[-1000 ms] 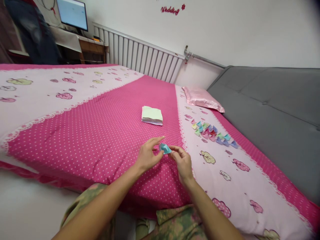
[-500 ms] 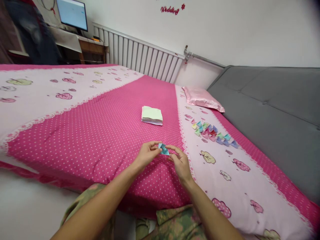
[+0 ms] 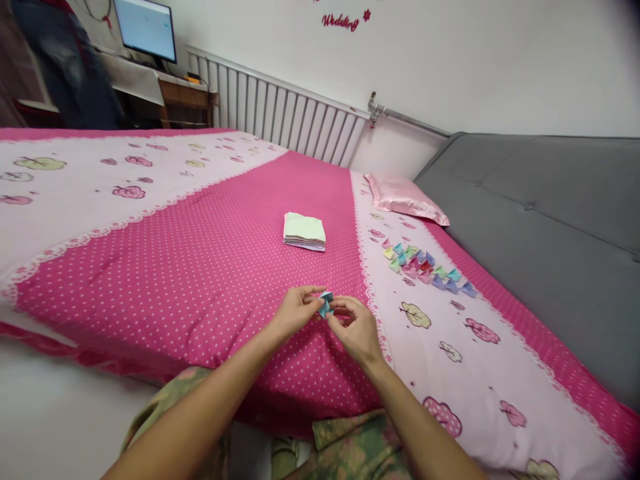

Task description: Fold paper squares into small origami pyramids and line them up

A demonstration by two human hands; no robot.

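Between my two hands, just above the front of the bed, is a small blue folded paper piece (image 3: 327, 303). My left hand (image 3: 295, 311) pinches its left side between thumb and fingers. From the right, my right hand (image 3: 357, 328) grips it with thumb and fingertips, which hide part of the paper. Beyond my hands a stack of square paper sheets (image 3: 305, 228), pale green on top, lies on the pink dotted cover. To the right sits a cluster of several small folded paper pieces (image 3: 425, 265) in many colours.
The bed (image 3: 215, 267) has a pink dotted and white patterned cover. A pink pillow (image 3: 406, 199) lies near the grey headboard (image 3: 540, 200). A radiator (image 3: 280, 103) lines the wall, and a monitor (image 3: 145, 30) stands on a desk at the far left.
My right hand's thumb and fingers have shifted left and closed over the right side of the paper. The blue piece now appears narrower and slightly lower. My left hand has barely moved.
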